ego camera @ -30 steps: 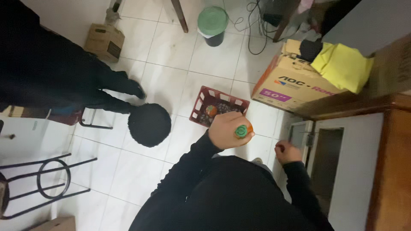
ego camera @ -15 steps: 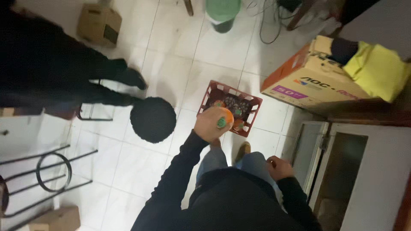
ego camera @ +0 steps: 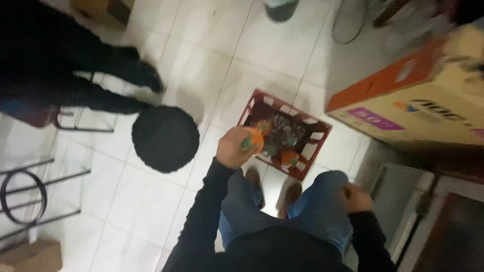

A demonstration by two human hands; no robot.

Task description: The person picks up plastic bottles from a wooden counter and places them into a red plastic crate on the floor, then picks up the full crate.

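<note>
A large cardboard carton (ego camera: 418, 95) lies at the right, orange on top, cream on its side with a purple label strip (ego camera: 375, 119). Two plain brown boxes (both cropped) sit at top left (ego camera: 103, 10) and bottom left (ego camera: 33, 256).

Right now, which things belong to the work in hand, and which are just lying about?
In hand:
- left hand gripping an orange bottle with a green cap
- red crate on the floor, more bottles inside
- right hand, resting on the thigh

Lying about:
- large cardboard box
- black round stool
- small cardboard box
- bin
</note>
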